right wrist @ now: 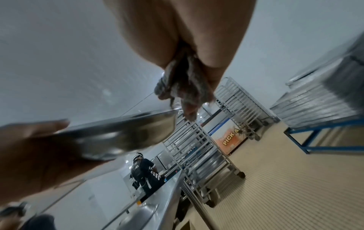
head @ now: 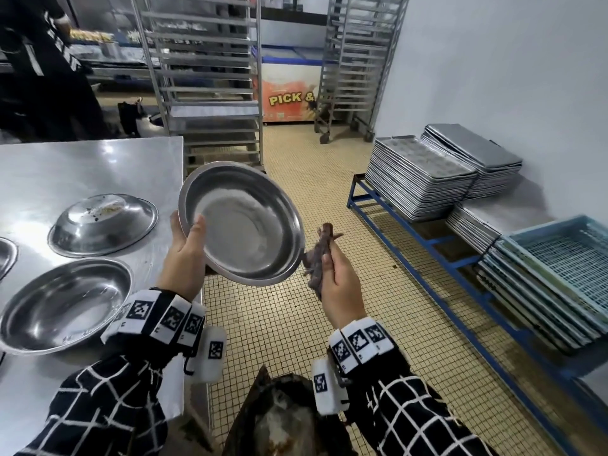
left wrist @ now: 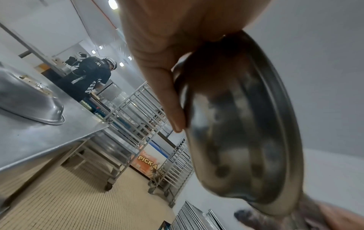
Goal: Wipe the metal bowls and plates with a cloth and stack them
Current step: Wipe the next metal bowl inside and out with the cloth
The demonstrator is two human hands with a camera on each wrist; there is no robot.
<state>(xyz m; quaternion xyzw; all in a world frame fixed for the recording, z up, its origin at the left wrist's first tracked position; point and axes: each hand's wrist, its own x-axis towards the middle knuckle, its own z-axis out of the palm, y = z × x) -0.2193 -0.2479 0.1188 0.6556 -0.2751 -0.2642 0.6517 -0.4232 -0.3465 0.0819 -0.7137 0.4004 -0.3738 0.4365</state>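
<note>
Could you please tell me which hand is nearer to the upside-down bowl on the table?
Left. The left hand is just right of the upside-down bowl; the right hand is farther right, over the floor.

The person is wearing black sleeves (head: 98, 406) crossed with a white grid pattern. Each wrist is carrying a white band (head: 161, 319) bearing square black-and-white markers, and a white box (head: 210, 353) with its own marker is hanging below.
</note>
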